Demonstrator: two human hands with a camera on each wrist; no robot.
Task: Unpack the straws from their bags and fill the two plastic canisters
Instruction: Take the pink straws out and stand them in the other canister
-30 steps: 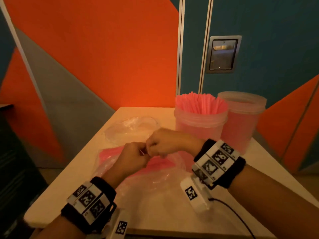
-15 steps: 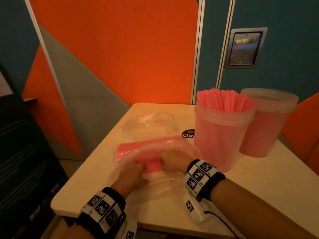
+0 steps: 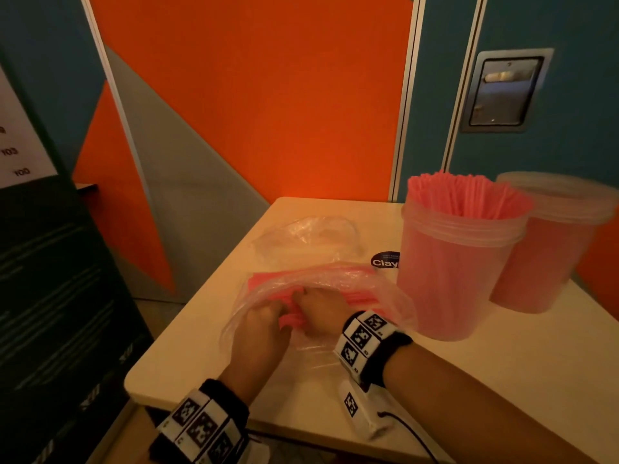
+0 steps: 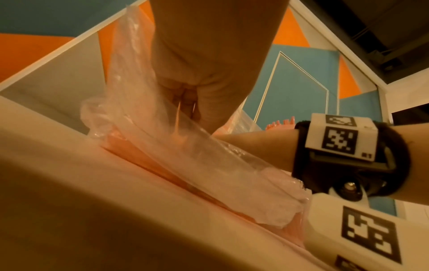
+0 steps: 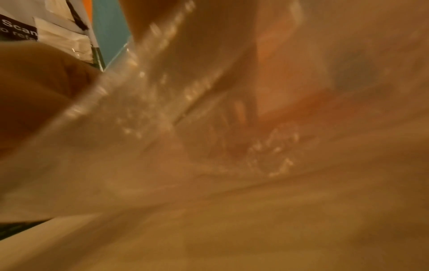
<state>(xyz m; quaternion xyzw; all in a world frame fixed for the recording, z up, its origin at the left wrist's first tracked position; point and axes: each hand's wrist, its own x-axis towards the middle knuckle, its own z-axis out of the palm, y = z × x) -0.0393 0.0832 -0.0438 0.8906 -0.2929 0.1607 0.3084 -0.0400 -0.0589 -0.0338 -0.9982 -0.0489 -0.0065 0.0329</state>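
Both hands dropped from a raised pinch into the straw bag (image 3: 355, 279). Left hand (image 3: 259, 326) holds film; right hand (image 3: 321, 309) closes round the straws (image 3: 294, 319), grip partly hidden. Extraction starting.

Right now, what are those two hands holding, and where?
Both the left hand and right hand grip the clear plastic bag of pink straws at its open end.

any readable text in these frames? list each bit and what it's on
"Clay", cut off by the canister: black round sticker on the table.
"103" and "100": white sign at far left.
"Scan", with a blurred line below: dark sign in the right wrist view.
Small print on the wristband tags: too small to read.
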